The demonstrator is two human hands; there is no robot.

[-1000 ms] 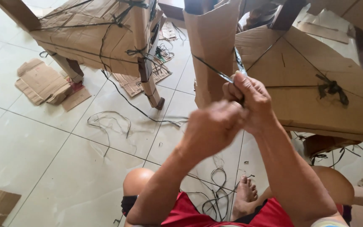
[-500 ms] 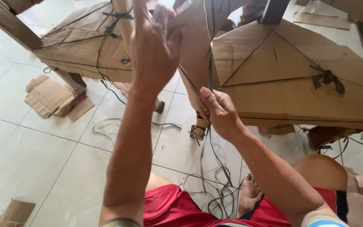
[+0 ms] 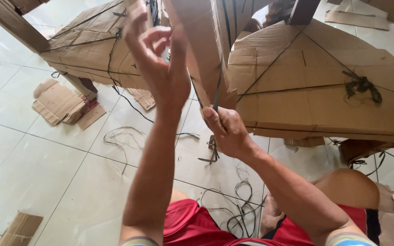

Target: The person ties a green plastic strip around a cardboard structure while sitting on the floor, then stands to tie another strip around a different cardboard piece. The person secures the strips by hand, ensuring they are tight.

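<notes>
Cardboard, brown and creased, wraps the largest forms in view: a broad panel (image 3: 343, 82) at right, crossed by dark straps and carrying a knot (image 3: 363, 86), and a second wrapped piece (image 3: 87, 50) at upper left on a wooden leg (image 3: 10, 23). Between them stands a narrower upright wrapped post (image 3: 201, 50). The floor (image 3: 28, 173) is pale tile, with flattened scraps (image 3: 58, 102) at left and loose strap offcuts (image 3: 240, 214) lying near the person's knees (red shorts show at the bottom edge).

The strap (image 3: 218, 89) is a thin dark band running nearly vertically down the face of the post, its long axis top to bottom. Its lower end enters the right hand (image 3: 226, 132), which is closed in a fist around it just below the post's bottom edge. The left hand (image 3: 158, 64) is raised higher and to the left of the post, fingers (image 3: 153, 36) spread and slightly curled, holding nothing that can be made out.

Key relation: the strap lies up and to the right of the left fingers, with the post's left edge between. The right hand is the nearer one, already in contact; the left is near but apart from the strap.
</notes>
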